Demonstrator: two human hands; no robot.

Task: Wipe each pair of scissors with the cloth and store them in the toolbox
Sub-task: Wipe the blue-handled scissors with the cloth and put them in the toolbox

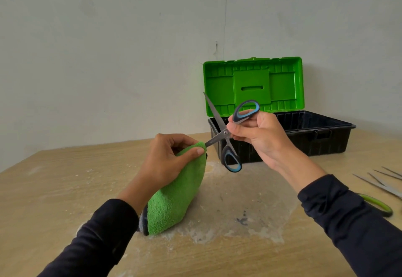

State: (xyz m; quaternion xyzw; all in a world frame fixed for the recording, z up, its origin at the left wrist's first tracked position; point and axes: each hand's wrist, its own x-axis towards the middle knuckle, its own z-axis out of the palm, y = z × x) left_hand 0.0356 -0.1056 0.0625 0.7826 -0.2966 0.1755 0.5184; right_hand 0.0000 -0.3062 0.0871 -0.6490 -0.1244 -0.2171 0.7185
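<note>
Seen from the head camera, the right hand (256, 134) holds the blue-handled scissors (226, 134) up over the table (65, 178), its fingers curled round the upper handle loop and the shank close to the pivot, a grip that likely keeps the tool steady while leaving both blades free to be reached. The scissors are spread wide: one blade points up and to the left in front of the toolbox, the other slants down to the left, and the second handle loop hangs below the hand. The left hand (167, 159) grips the green cloth (174, 198), thumb and fingers pinching its upper fold around the tip of that lower blade, so the cloth wraps the steel rather than merely lying beside it; opening the blades this way probably lets each one be wiped singly along its faces. The rest of the cloth hangs down to the tabletop. The toolbox (304, 137) stands just behind the hands with its green lid (252, 85) raised upright, ready to take the scissors once wiped; whether anything lies inside cannot be told. At the right edge more scissors (378, 185) lie on the table, one with a green handle, seemingly waiting their turn, so the task looks unfinished.
</note>
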